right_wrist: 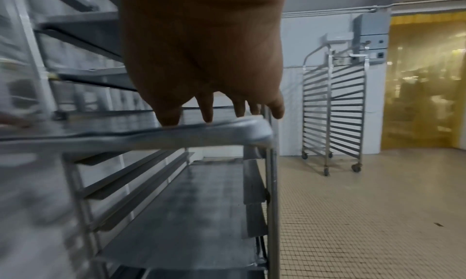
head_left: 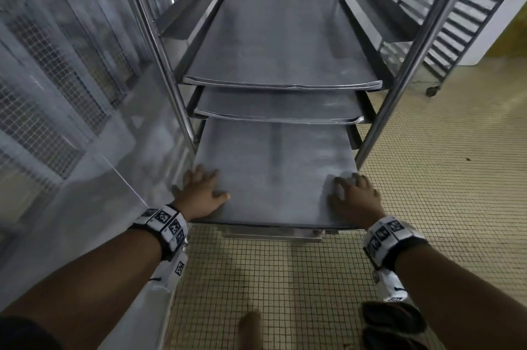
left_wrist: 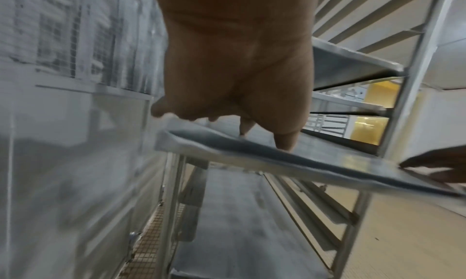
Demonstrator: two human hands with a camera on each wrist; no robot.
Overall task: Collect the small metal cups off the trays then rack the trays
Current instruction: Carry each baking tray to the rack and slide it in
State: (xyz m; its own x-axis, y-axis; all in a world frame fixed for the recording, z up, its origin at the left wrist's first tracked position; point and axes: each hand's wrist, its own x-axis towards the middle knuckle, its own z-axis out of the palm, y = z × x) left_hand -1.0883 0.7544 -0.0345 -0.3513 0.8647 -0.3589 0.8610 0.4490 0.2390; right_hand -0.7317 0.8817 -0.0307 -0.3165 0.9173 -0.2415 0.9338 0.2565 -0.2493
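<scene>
A flat grey metal tray sticks halfway out of the steel rack, its near edge toward me. My left hand lies flat on its near left corner, fingers spread on top. On the near right corner my right hand presses the same way. The left wrist view shows the left hand with fingertips touching the tray from above; the right wrist view shows the right hand on the tray's rim. Two more trays sit on higher runners. No metal cups are in view.
A steel wall with mesh panels stands close on the left. A second wheeled rack stands by the far wall, next to a yellow strip curtain. Another tray lies lower in the rack. Tiled floor stretches to the right.
</scene>
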